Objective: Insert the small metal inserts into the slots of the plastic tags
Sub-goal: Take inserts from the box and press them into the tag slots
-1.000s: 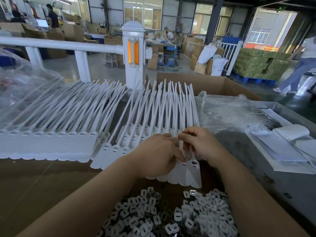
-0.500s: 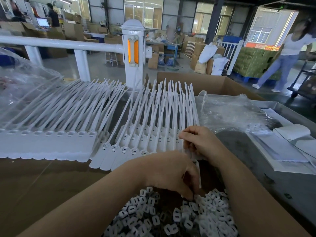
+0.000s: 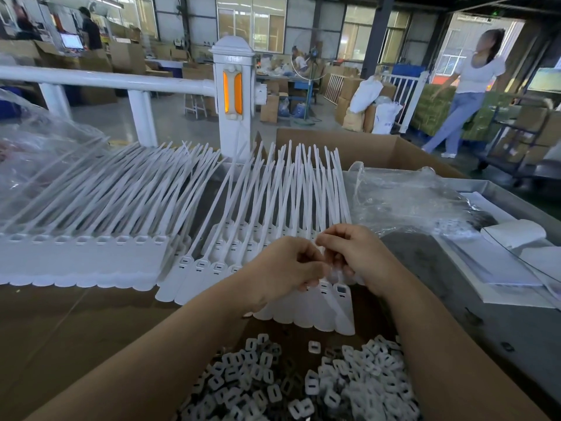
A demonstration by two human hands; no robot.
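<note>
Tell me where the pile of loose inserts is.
In the head view, the pile of inserts lies bottom centre, between the forearms, just nearer than the row of tags.

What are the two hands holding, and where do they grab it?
Both the left hand and right hand pinch something tiny between their fingertips above the plastic tags; what it is cannot be told.

Both hands [image 3: 328,262] meet over white tags [image 3: 318,311], fingers curled.

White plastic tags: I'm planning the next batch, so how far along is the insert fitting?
Done: cannot tell; hands cover most tag heads. In hand: the left hand and right hand meet over the nearer fanned row of white plastic tags. Left: the rightmost tag's slot looks open, and a big pile of small white inserts remains.
</note>
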